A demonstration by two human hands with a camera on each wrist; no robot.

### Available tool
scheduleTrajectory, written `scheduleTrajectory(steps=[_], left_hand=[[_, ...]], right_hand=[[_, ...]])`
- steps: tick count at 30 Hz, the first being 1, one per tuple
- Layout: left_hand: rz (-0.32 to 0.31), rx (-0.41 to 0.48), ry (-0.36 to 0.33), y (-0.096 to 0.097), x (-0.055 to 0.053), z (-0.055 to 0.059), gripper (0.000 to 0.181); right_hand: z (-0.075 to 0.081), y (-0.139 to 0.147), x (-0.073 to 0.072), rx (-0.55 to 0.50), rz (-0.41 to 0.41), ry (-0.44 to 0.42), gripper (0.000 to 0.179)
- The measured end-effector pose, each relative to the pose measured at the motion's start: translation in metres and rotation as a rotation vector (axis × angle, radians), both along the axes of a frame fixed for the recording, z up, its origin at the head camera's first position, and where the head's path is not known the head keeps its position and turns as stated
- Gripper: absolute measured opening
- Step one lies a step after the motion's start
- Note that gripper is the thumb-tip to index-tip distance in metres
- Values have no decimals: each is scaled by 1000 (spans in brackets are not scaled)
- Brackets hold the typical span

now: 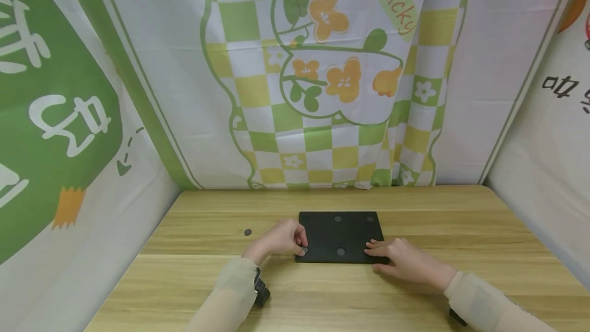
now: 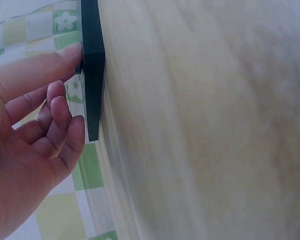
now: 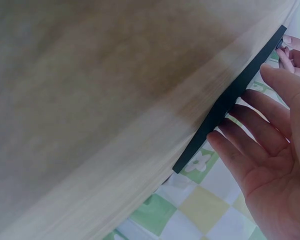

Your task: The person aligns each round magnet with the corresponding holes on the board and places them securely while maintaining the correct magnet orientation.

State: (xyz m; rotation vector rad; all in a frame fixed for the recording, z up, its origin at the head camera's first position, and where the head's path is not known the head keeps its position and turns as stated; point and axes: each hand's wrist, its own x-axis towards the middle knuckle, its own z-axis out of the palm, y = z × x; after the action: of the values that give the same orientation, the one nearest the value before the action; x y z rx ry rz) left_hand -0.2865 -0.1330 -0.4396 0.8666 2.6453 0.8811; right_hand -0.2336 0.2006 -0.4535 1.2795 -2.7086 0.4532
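A flat black rectangular board (image 1: 322, 234) lies on the wooden table. At its near left corner my left hand (image 1: 287, 236) pinches a small dark round disc (image 1: 304, 251) between thumb and finger, against the board's surface. The left wrist view shows the thumb on that disc and the other fingers curled. My right hand (image 1: 403, 260) rests on the board's near right part, fingers extended and thumb by the near edge. On the board also sit a near middle disc (image 1: 340, 252), a far middle disc (image 1: 338, 219) and a far right disc (image 1: 371, 219).
A loose dark disc (image 1: 248, 232) lies on the wooden table (image 1: 207, 245), left of the board and beyond the left wrist. A printed checkered curtain (image 1: 313, 152) hangs behind the table's far edge. Printed cloth walls stand at both sides.
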Motion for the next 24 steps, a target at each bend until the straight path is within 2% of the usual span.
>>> scheduleTrajectory(steps=[14,24], left_hand=[[2,10,10,0,1,1,13],[17,19,-20,1,-1,1,14]], right_hand=[[0,0,0,-4,-1,-7,37],[0,0,1,-4,-7,-24,38]])
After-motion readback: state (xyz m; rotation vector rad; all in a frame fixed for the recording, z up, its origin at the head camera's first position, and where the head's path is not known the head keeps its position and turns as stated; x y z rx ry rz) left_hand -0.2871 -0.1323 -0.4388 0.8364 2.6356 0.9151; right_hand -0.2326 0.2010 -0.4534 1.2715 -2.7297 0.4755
